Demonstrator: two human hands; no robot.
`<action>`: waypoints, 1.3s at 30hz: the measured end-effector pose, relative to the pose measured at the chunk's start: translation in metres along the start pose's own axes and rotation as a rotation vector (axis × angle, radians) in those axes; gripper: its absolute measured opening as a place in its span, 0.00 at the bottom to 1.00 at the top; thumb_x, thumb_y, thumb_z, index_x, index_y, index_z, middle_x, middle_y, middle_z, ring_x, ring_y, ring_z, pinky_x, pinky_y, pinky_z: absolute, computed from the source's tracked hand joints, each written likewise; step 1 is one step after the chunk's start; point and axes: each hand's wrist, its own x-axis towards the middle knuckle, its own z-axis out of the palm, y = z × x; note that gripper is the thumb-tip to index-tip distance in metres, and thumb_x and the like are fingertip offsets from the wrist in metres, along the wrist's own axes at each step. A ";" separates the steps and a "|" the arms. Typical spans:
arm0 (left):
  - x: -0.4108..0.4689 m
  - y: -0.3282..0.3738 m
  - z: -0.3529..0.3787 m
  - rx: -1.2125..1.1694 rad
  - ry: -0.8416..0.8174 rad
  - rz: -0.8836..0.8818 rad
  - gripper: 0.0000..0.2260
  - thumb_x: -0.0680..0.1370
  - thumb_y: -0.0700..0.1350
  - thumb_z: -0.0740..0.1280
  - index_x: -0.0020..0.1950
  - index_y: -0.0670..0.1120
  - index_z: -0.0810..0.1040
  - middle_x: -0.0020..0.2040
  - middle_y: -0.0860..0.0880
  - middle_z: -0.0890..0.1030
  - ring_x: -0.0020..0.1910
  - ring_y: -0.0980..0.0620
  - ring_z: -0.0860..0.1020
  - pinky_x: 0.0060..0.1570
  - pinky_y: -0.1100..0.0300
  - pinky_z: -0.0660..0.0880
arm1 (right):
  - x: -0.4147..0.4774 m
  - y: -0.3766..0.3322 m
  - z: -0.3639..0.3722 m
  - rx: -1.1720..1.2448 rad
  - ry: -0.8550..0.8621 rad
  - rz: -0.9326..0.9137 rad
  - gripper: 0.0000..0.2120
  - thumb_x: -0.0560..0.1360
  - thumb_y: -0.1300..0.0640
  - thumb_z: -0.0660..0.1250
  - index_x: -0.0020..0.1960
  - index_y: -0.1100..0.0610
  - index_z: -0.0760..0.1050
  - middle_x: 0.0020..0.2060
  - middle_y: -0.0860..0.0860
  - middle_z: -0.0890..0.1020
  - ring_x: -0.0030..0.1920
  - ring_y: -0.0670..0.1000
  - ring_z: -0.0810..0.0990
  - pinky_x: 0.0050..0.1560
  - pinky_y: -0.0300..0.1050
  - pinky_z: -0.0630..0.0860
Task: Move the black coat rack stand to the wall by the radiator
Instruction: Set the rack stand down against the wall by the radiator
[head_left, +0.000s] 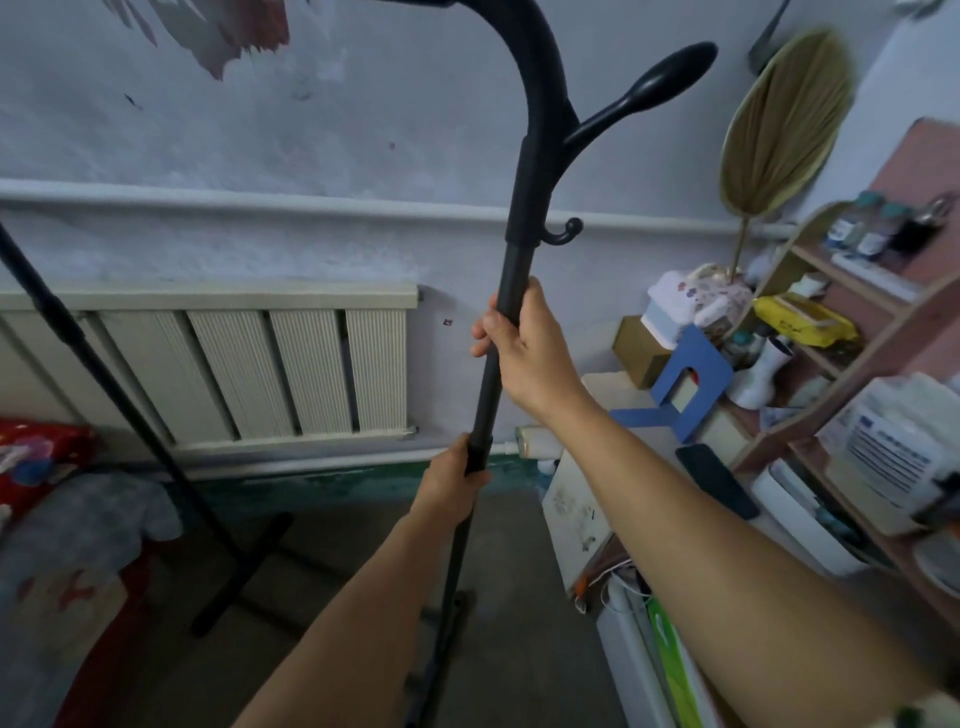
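We hold the coat rack stand (511, 291) with both hands, the right hand (524, 348) above the left hand (452, 488) on the same pole. Behind our hands runs the wall (311, 130), with the radiator (249, 369) mounted on it to the left of both hands. A pipe (260, 200) crosses the wall above the radiator and passes behind the pole, higher than the right hand. Farther left of the left hand a second pole (104, 374) leans, its foot on the floor (311, 571). Right of the right hand stands a shelf unit (857, 364) holding bottles (857, 228), with a fan (784, 130) above it against the wall.
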 end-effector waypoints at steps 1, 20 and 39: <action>0.002 0.000 0.000 -0.005 0.000 0.001 0.21 0.73 0.39 0.68 0.66 0.47 0.70 0.61 0.43 0.78 0.59 0.42 0.76 0.56 0.50 0.74 | 0.002 0.000 0.000 -0.003 0.002 -0.004 0.04 0.81 0.62 0.57 0.50 0.53 0.64 0.37 0.48 0.76 0.37 0.50 0.78 0.41 0.36 0.77; 0.090 0.027 0.021 -0.004 0.067 0.022 0.18 0.74 0.42 0.69 0.61 0.48 0.70 0.51 0.47 0.80 0.48 0.46 0.78 0.47 0.49 0.77 | 0.089 0.037 -0.043 -0.049 -0.140 -0.034 0.02 0.82 0.63 0.57 0.53 0.60 0.63 0.39 0.55 0.76 0.39 0.55 0.81 0.47 0.41 0.78; 0.184 0.055 0.056 0.003 0.164 -0.035 0.14 0.74 0.42 0.68 0.58 0.50 0.71 0.47 0.50 0.80 0.43 0.49 0.77 0.42 0.54 0.73 | 0.176 0.093 -0.092 -0.049 -0.261 -0.061 0.05 0.81 0.62 0.57 0.55 0.62 0.65 0.43 0.60 0.78 0.44 0.59 0.83 0.54 0.51 0.80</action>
